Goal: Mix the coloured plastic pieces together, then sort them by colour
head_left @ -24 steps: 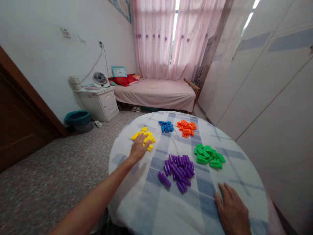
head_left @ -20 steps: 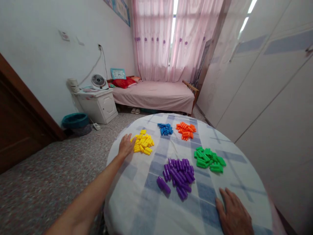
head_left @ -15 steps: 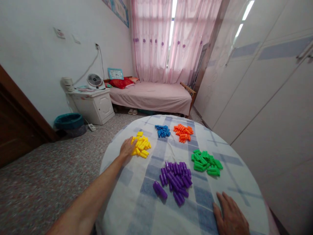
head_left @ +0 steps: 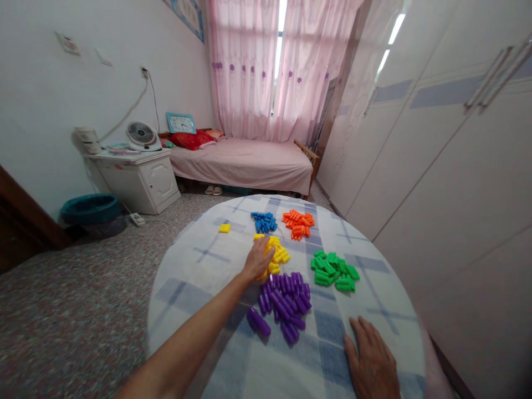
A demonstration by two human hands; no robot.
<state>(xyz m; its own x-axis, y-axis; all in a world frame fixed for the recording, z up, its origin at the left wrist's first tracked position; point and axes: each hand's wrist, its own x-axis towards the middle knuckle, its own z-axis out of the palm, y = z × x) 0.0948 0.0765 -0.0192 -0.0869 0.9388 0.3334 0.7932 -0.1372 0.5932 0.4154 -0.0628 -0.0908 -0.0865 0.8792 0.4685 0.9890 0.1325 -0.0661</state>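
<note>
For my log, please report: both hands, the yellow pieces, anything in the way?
Left hand at yellow plastic pieces; right hand palm down on tablecloth. Small yellow clump apart, farther left. Purple pieces close on near side.

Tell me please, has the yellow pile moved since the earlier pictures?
Yes. Against the blue pile, most of the yellow pile has moved right, from that pile's left to its near side; a small yellow part stayed behind.

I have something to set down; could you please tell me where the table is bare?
Bare blue-checked tablecloth shows between the left forearm and lone yellow plastic block, and right of the green plastic rods. It is crowded where the left hand covers some yellow plastic rods, beside purple plastic rods.
</note>
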